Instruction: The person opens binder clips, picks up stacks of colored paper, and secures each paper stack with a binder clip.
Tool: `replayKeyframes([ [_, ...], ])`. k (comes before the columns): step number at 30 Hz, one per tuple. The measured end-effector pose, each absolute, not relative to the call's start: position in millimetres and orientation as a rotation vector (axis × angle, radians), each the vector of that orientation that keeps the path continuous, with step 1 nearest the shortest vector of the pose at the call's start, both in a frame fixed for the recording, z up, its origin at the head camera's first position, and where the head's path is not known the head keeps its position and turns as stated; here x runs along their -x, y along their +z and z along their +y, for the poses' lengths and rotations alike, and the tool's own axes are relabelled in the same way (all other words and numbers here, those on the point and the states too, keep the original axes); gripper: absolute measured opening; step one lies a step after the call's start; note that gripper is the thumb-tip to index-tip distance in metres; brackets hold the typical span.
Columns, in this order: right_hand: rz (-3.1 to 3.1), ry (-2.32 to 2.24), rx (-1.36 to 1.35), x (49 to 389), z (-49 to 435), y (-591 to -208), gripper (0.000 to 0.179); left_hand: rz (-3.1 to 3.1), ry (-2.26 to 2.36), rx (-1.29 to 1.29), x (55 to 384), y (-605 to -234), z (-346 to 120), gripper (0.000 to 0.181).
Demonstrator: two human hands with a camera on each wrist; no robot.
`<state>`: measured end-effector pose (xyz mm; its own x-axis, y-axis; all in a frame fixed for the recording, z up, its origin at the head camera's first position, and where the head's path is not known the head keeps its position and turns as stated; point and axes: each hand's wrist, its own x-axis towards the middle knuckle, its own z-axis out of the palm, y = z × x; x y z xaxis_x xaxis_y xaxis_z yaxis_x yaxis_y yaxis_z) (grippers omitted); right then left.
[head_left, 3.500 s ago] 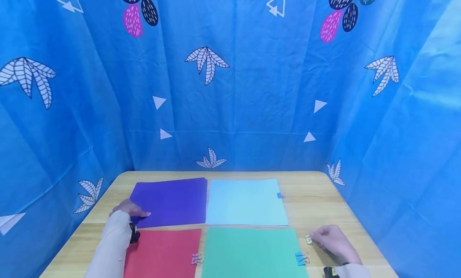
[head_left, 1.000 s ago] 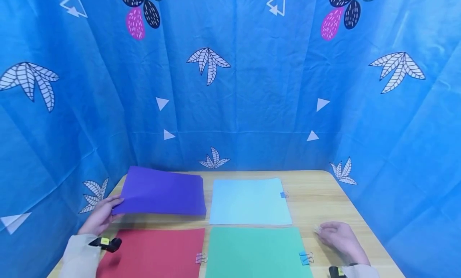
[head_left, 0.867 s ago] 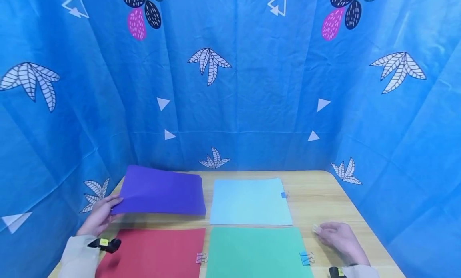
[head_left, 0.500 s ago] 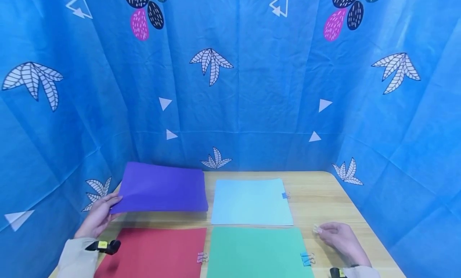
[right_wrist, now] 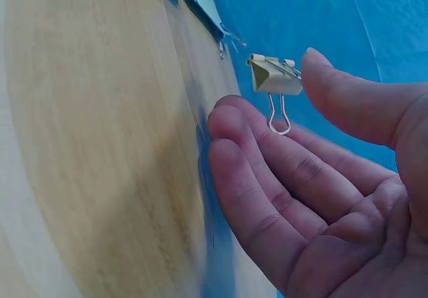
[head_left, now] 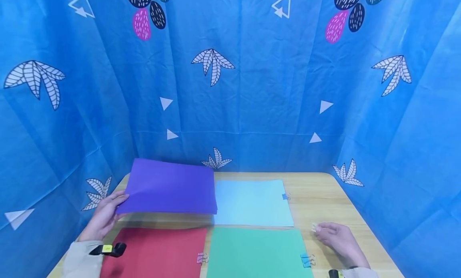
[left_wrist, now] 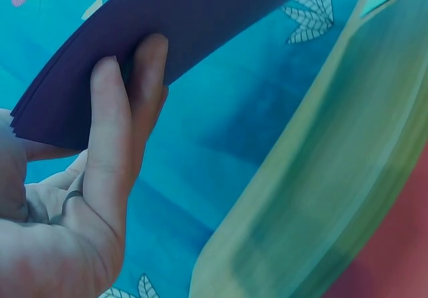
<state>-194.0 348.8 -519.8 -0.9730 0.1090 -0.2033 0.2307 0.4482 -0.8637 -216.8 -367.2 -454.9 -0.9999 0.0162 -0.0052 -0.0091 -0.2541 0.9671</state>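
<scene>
A stack of purple paper is raised off the table, pinched at its left edge by my left hand. In the left wrist view, the fingers lie against one face of the paper and several sheet edges show. The stack's right edge overlaps the left edge of the light blue paper. At the right, my right hand holds a small pale yellow binder clip above the table. The thumb touches the clip's side; one wire handle hangs down by the fingers.
Red paper with a pink binder clip lies front left. Green paper with a blue binder clip lies to its right. Another blue clip grips the light blue paper. A blue curtain surrounds the wooden table.
My left hand has gripped the purple stack, lifted it from the table, and just now shifted it right over the light blue paper's edge. The right hand stays nearly in place with the clip.
</scene>
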Motion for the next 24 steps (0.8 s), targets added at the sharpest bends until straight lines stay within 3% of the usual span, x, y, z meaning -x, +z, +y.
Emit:
replayKeyframes([
  [24,2.581,-1.605,-0.317,201,352,-529,0.047,1.821,2.486,-0.016,222,-477,-302,0.021],
])
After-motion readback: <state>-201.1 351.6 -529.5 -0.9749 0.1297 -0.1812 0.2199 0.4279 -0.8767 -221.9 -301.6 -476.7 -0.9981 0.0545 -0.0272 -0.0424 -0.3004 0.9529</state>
